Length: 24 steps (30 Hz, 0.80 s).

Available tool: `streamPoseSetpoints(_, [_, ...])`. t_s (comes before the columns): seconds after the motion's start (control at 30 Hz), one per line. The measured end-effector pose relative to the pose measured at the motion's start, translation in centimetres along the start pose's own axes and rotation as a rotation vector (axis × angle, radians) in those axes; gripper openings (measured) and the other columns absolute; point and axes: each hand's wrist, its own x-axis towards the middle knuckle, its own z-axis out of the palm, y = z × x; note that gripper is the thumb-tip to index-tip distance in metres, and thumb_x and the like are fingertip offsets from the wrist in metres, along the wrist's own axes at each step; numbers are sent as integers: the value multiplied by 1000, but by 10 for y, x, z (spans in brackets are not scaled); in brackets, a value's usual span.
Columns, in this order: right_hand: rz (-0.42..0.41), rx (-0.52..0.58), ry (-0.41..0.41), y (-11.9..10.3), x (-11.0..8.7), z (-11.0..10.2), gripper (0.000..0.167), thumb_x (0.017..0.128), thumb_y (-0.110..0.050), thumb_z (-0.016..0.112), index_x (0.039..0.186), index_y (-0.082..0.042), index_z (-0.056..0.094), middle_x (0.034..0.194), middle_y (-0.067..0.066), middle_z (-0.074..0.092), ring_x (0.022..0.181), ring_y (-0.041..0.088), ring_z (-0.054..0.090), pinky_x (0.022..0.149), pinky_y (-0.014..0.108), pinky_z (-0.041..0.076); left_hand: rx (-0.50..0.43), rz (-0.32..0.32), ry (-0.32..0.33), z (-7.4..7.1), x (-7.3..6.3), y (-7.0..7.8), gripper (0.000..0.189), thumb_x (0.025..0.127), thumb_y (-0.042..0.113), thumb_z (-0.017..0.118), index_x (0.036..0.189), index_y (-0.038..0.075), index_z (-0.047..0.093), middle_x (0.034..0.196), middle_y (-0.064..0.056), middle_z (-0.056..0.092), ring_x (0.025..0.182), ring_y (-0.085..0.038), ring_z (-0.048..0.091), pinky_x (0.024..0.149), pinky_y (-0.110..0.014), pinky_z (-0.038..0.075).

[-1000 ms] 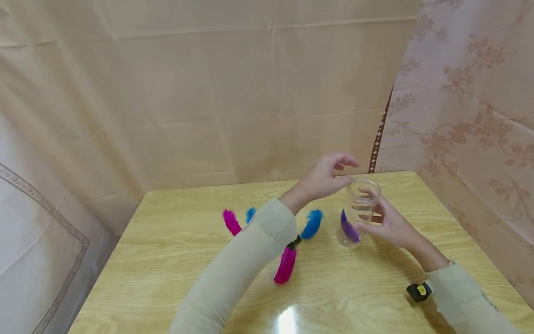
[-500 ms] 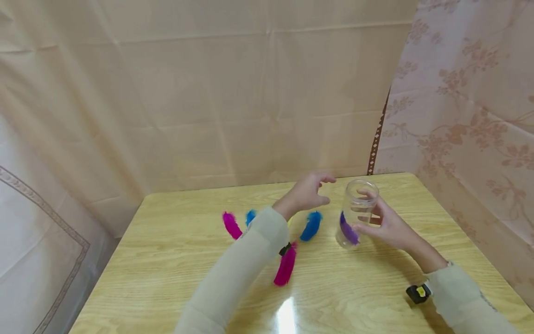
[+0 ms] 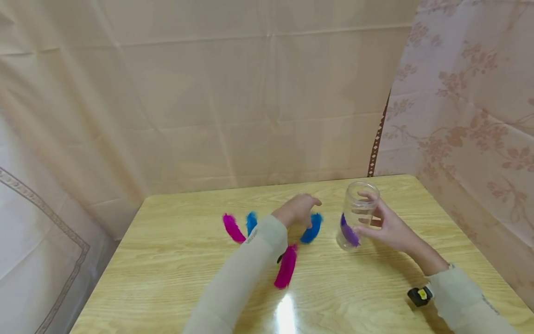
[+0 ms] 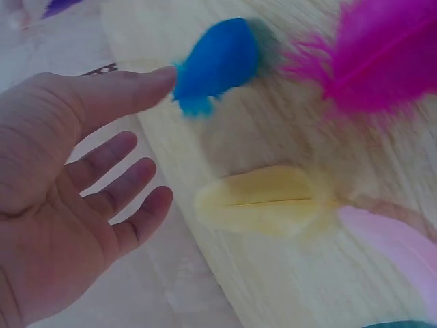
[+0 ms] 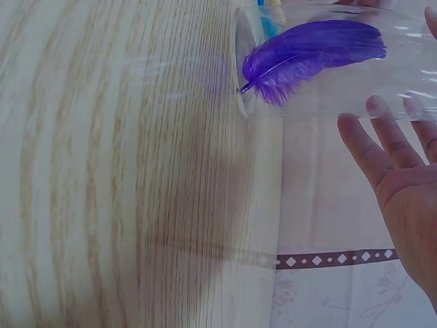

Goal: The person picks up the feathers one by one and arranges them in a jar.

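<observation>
My right hand (image 3: 390, 227) grips a clear jar (image 3: 353, 211) that stands open-topped at the right side of the table. Inside it leans a purple feather (image 5: 314, 58), low against the wall. My left hand (image 3: 297, 211) hovers over the feathers left of the jar, fingers spread and holding nothing. In the left wrist view its thumb tip overlaps the edge of a blue feather (image 4: 222, 61). A yellow feather (image 4: 259, 201) and a pale pink feather (image 4: 396, 242) lie close by; the left hand and sleeve hide both in the head view. In front lies a magenta feather (image 3: 286, 268).
Farther left on the wooden table (image 3: 167, 260) lie another magenta feather (image 3: 232, 227) and a second blue feather (image 3: 251, 222), partly behind the left sleeve. A beige curtain (image 3: 250, 102) hangs behind the table's back edge, and a floral cloth (image 3: 471, 116) hangs at the right.
My left hand has moved from beside the jar's mouth leftward and down, to over the feathers. My right hand keeps its hold on the jar, which stays in place with the purple feather inside.
</observation>
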Motion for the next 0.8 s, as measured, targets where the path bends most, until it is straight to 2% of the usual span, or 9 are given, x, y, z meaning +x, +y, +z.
streamPoseSetpoints(0.1, [-4,9,-1,0,0,0,88,86,4,78,156,-13,27,144,20,40,121,18,61,92,40,56,24,-30,-38,6,-1,-2,71,86,12,83,149,17,52,148,-3,52,136,-24,47,105,-31,47])
streamPoseSetpoints(0.3, [0,9,-7,2,-1,1,88,86,3,78,156,-13,27,144,22,43,119,9,60,93,40,56,-43,-79,-76,15,-2,-6,70,85,19,85,147,18,55,147,-4,52,135,-24,46,109,-37,44])
streamPoseSetpoints(0.57, [5,-9,-9,1,-2,0,87,87,1,78,156,-14,27,144,21,43,120,11,60,93,38,56,-23,-85,-84,20,3,-7,72,83,24,87,147,20,54,147,-5,51,137,-26,43,110,-40,42])
streamPoseSetpoints(0.67, [7,-13,-7,-1,-1,-1,87,87,1,78,156,-14,27,144,21,44,120,17,61,93,40,56,-22,-92,-88,21,4,-8,73,82,25,87,148,22,54,148,-5,50,137,-26,43,110,-41,43])
streamPoseSetpoints(0.8, [10,-16,0,-3,0,-2,87,86,1,79,155,-13,27,144,22,43,120,19,61,92,35,56,-35,-112,-97,20,5,-8,75,83,26,86,149,24,52,149,-4,48,137,-25,42,108,-43,45])
